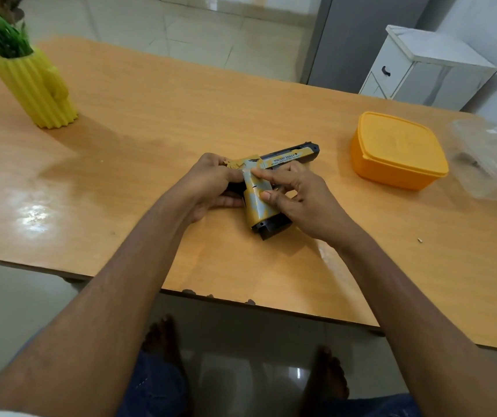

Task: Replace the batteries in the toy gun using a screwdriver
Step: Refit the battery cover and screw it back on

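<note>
A yellow and grey toy gun point(257, 203) with a black base lies on its side near the middle of the wooden table point(150, 130), its barrel pointing to the far right. My left hand point(211, 185) grips the rear of the gun, fingers curled round it. My right hand point(298, 197) holds the grip from the right, with its thumb and index finger pressing on the grip's side panel. No screwdriver or batteries show in view.
A yellow lidded plastic box point(397, 150) sits to the right of the gun, a crumpled clear plastic bag point(488, 161) beyond it. A yellow cactus-shaped vase point(36, 88) stands at the far left. A white cabinet point(424, 67) stands behind the table. My feet show below the table's near edge.
</note>
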